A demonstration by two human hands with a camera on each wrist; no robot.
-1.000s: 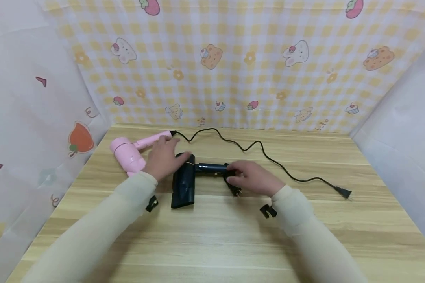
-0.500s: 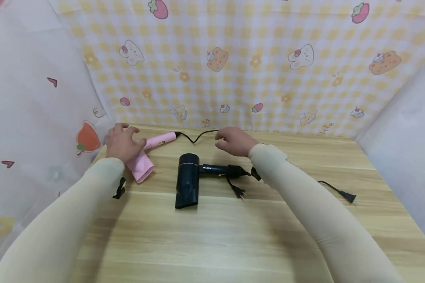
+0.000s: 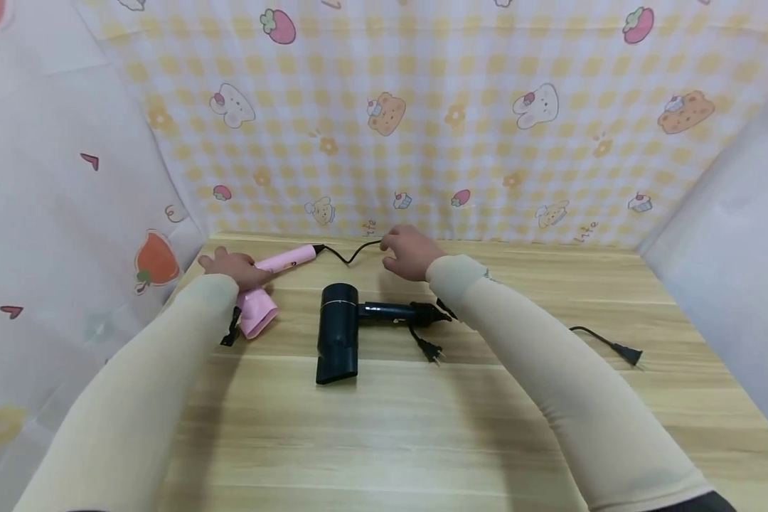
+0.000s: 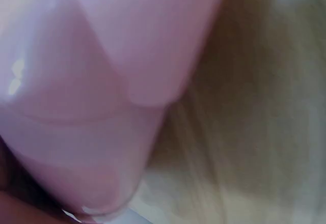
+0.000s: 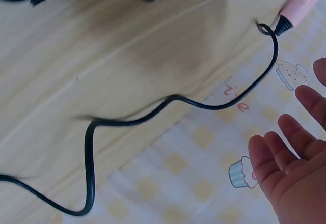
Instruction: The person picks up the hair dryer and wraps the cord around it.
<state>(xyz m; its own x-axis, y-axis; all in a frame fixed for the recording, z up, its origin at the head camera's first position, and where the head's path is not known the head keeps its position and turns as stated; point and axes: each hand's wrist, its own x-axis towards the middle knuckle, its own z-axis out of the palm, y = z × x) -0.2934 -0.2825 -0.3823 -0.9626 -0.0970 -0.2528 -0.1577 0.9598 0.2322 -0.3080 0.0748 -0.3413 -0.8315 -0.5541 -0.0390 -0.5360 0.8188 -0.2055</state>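
At the table's far left lies a pink hair dryer (image 3: 257, 313), its handle pointing right and its nozzle toward me. My left hand (image 3: 233, 269) grips its barrel from above and hides much of it. Close up in the left wrist view, the pink barrel (image 4: 76, 81) has finger edges (image 4: 20, 211) along its lower left side. My right hand (image 3: 412, 252) hovers near the back edge, over the dryer's black cord (image 3: 352, 256). Its fingers are loosely bent and hold nothing in the right wrist view, where the cord (image 5: 173, 98) runs loose beside them.
A black folding-style hair dryer (image 3: 338, 327) lies mid-table with its cord bundled at the handle end and its two-pin plug (image 3: 431, 350) beside it. The pink dryer's plug (image 3: 627, 354) lies at the right. A checked curtain (image 3: 454, 156) hangs along the back edge.
My left hand moved left from beside the black hair dryer onto the pink one and settled lower on it. My right hand left the black dryer's cord and moved back over the pink dryer's cord.
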